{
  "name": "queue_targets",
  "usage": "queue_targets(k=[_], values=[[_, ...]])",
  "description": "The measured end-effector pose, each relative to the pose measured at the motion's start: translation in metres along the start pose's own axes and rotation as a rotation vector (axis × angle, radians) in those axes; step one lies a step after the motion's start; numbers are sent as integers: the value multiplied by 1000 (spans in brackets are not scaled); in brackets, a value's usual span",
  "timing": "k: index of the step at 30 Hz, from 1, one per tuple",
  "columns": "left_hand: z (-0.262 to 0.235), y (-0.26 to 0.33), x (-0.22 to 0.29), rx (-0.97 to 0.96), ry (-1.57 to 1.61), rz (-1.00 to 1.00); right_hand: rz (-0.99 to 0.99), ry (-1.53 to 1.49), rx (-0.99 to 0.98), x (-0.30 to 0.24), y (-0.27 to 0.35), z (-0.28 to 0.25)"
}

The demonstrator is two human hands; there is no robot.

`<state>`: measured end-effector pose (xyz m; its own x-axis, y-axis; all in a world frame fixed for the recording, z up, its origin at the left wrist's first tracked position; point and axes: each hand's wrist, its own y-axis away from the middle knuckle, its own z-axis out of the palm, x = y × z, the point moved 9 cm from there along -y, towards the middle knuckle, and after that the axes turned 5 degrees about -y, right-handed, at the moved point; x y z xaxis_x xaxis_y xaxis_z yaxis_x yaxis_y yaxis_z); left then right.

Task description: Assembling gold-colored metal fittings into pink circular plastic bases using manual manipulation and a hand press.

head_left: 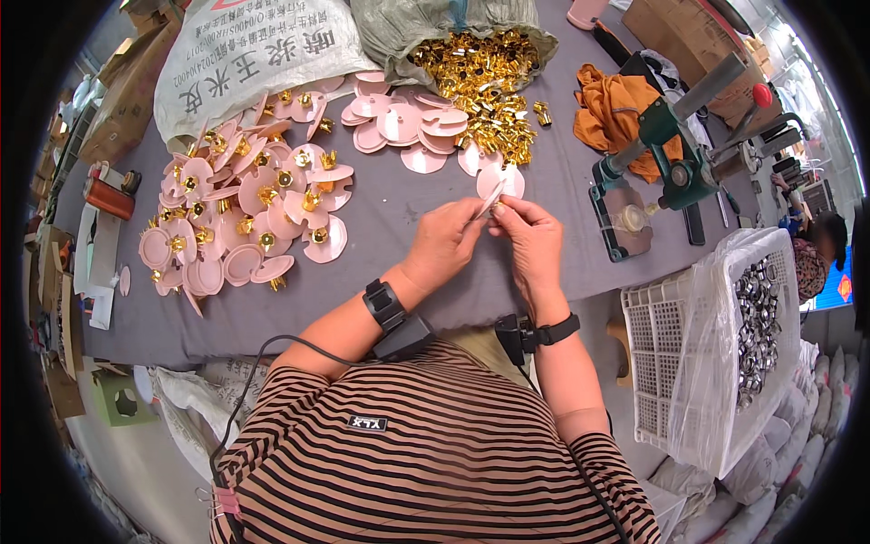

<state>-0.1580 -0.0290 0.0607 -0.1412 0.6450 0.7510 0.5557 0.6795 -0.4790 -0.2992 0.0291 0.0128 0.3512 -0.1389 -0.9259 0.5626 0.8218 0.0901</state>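
A thin pink plastic disc [490, 199] is held edge-on over the middle of the table. My left hand [441, 243] is closed on it. Against its near edge my right hand [535, 240] pinches with thumb and fingers, and whatever lies between those fingertips is too small to make out. Just beyond the hands lie loose pink discs [399, 123], each with a notch. Small shiny gold clips [497, 100] spill from a sack behind them. To the left is a heap of pink discs with gold clips fitted [272, 201].
A white woven sack [263, 54] lies at the back left, beside a translucent sack [399, 41]. On the right stand a green hand press [684, 172] and an orange cloth [612, 113]. A white crate [666, 363] of metal parts is beside the table. An orange-brown roll [111, 195] sits far left.
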Motion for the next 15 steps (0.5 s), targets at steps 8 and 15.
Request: queue_targets(k=[8, 15], values=[[-140, 2, -88, 178, 19, -297, -146, 474, -4, -22, -58, -27], [-192, -25, -37, 428, -587, -80, -661, 1047, -69, -22, -138, -40]])
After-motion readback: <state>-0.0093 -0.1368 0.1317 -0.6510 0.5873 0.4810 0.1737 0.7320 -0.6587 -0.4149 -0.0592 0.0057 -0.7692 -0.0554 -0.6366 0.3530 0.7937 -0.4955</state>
